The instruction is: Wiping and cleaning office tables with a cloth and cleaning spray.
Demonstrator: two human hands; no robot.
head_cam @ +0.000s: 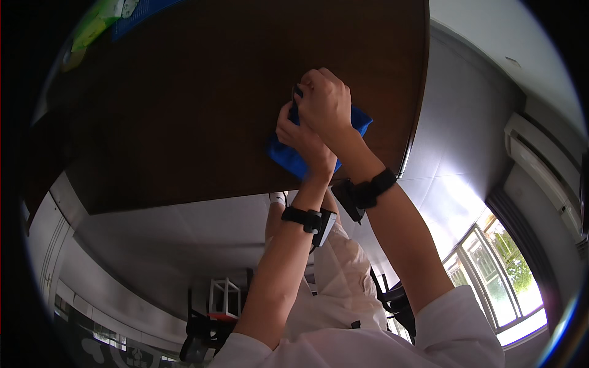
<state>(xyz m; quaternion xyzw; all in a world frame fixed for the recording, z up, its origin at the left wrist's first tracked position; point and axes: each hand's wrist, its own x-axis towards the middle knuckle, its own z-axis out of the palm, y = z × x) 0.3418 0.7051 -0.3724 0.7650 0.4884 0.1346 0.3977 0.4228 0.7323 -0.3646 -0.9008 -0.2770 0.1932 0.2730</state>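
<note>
A blue cloth (286,155) lies crumpled on the dark wooden table (184,115), near its front right corner. Both my hands are together above it. My right hand (327,99) is uppermost, its thumb and fingers pinched on a small dark object (298,91). Below and to the left, my left hand (303,138) curls its fingers around the lower part of that object. Most of the object is hidden by my fingers, so its kind cannot be told. Some blue fabric shows between the two hands.
Green-and-white packaging (99,23) and a blue flat item (142,16) lie at the table's far left. Black straps with devices circle my left wrist (301,218) and right wrist (375,188). Behind me stand a white-framed stool (224,296) and black chairs (200,331).
</note>
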